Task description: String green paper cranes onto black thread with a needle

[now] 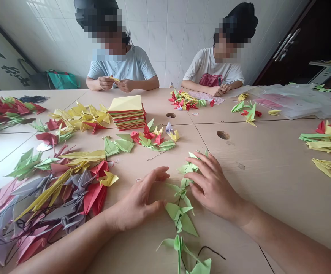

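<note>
A string of light green folded paper cranes point(186, 223) runs down the middle of the table on a black cord point(211, 249). Beside it on the left, my left hand point(142, 199) is open with nothing in it, thumb tip close to one green crane. On the other side, my right hand point(211, 186) spreads its fingers over the upper green cranes, fingertips at their edge; whether they touch is hard to tell. Beyond the string lies a small group of red, green, yellow and white cranes point(156, 139).
A tall stack of coloured paper squares point(127, 110) stands behind, near yellow cranes point(81, 116). Mixed strung cranes point(54, 194) cover the left side. More yellow cranes point(330, 144) lie far right, near plastic bags point(290, 101). Two people sit across the table point(268, 152).
</note>
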